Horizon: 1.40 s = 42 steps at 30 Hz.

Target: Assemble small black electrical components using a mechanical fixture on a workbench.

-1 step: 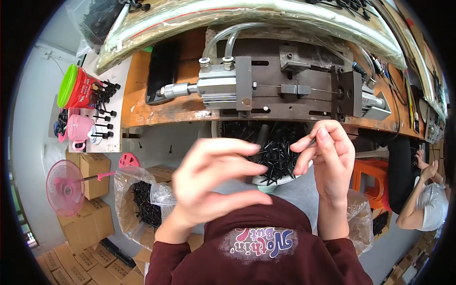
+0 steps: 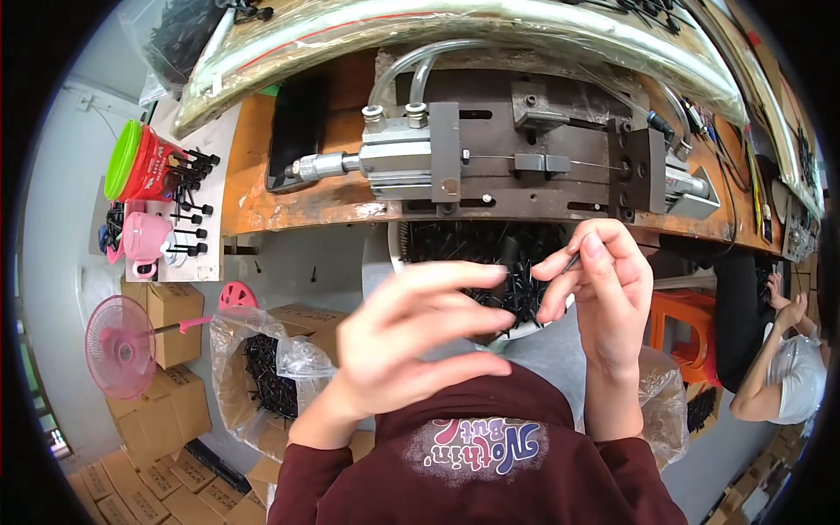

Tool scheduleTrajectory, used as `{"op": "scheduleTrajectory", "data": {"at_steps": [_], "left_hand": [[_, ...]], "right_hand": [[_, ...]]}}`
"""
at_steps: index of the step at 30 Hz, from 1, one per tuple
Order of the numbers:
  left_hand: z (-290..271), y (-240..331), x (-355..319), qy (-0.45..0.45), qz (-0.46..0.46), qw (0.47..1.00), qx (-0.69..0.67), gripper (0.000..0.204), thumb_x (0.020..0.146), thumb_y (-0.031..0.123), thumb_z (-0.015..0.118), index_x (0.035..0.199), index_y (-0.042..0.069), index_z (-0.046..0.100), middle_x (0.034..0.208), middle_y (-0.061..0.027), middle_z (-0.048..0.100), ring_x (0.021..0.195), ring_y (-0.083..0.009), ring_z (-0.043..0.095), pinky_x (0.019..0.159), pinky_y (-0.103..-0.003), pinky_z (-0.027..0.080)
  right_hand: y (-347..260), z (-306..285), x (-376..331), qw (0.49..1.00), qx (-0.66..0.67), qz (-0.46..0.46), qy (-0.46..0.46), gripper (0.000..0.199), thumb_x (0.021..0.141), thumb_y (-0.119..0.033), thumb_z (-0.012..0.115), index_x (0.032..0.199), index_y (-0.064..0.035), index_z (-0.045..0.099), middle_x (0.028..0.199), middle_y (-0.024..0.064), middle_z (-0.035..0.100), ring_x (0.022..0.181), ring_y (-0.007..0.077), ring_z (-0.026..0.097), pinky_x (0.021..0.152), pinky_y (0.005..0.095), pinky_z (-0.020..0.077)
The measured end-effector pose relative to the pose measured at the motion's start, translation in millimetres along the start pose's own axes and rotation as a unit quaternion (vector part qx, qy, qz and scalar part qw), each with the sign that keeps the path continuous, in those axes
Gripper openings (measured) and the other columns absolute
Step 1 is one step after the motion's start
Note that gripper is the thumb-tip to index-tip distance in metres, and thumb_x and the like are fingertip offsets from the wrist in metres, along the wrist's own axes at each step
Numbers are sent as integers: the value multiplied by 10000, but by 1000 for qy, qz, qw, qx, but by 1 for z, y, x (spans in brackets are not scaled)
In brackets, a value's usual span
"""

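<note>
My left hand [image 2: 411, 328], smeared by motion, is spread with its thumb and fingers well apart. A short dark cylinder [image 2: 511, 251] shows just beyond its upper fingertip; I cannot tell whether it touches the hand. To the right, my right hand [image 2: 608, 293] is raised, pinching a thin dark pin [image 2: 572, 262] between thumb and fingertips. Below and behind both hands sits a white tub [image 2: 395, 245] full of black pin-like parts [image 2: 525, 289]. On the bench beyond lies a metal fixture [image 2: 542, 188] with a cylinder at each end and a thin rod across its middle.
A wooden bench [image 2: 324, 208] spans the far side. Left are a red bucket [image 2: 150, 166], a pink mug [image 2: 145, 234], a pink fan [image 2: 121, 346], cartons [image 2: 162, 407] and a plastic-lined box of black parts [image 2: 273, 376]. An orange stool [image 2: 682, 328] and another person [image 2: 787, 376] are at right.
My left hand has shifted right, closer to the right hand, and the dark cylinder beside its fingertip has shifted right too. My right hand keeps its pinch, barely moved.
</note>
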<state>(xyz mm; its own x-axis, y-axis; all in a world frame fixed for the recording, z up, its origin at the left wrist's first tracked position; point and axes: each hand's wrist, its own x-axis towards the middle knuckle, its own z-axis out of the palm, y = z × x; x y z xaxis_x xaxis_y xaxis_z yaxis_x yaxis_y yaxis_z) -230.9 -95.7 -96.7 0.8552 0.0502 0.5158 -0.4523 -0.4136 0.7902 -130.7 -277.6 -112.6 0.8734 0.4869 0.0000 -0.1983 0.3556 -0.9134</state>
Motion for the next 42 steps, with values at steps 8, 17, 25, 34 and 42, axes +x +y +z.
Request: {"op": "scheduleTrajectory", "data": {"at_steps": [8, 17, 25, 34, 42], "left_hand": [[24, -1, -1, -101, 47, 993, 27, 289, 643, 46, 801, 918, -15, 735, 1099, -196, 685, 774, -217, 715, 658, -271, 584], [29, 0, -7, -80, 66, 994, 37, 273, 637, 62, 812, 891, -7, 740, 1076, -190, 694, 732, -205, 711, 590, -265, 567], [30, 3, -6, -78, 76, 993, 55, 249, 641, 74, 817, 865, -1, 738, 1064, -179, 699, 716, -206, 707, 579, -265, 566], [29, 3, -6, -73, 73, 993, 58, 261, 627, 80, 818, 863, 0, 739, 1065, -173, 700, 700, -202, 700, 574, -263, 559], [30, 2, -7, -75, 59, 994, 46, 270, 618, 79, 818, 862, -2, 739, 1058, -178, 701, 711, -205, 704, 580, -266, 563]], "right_hand": [[0, -8, -5, 999, 18, -17, -21, 213, 1025, -183, 449, 981, 15, 515, 765, 207, 663, 474, 157, 612, 439, 226, 477], [-1, -9, -8, 999, 22, -32, -29, 188, 1019, -154, 462, 986, 19, 527, 756, 180, 661, 487, 148, 615, 451, 226, 484], [0, -6, -12, 999, 8, -49, -16, 185, 1016, -146, 470, 1001, 28, 532, 759, 172, 660, 494, 142, 615, 462, 225, 490], [3, -4, -15, 998, 2, -60, -37, 168, 1011, -112, 474, 1032, 45, 531, 781, 170, 664, 519, 146, 624, 476, 225, 495], [4, -5, -17, 998, -1, -53, -40, 154, 1006, -83, 470, 1036, 55, 531, 795, 167, 667, 544, 147, 634, 486, 225, 500]]}}
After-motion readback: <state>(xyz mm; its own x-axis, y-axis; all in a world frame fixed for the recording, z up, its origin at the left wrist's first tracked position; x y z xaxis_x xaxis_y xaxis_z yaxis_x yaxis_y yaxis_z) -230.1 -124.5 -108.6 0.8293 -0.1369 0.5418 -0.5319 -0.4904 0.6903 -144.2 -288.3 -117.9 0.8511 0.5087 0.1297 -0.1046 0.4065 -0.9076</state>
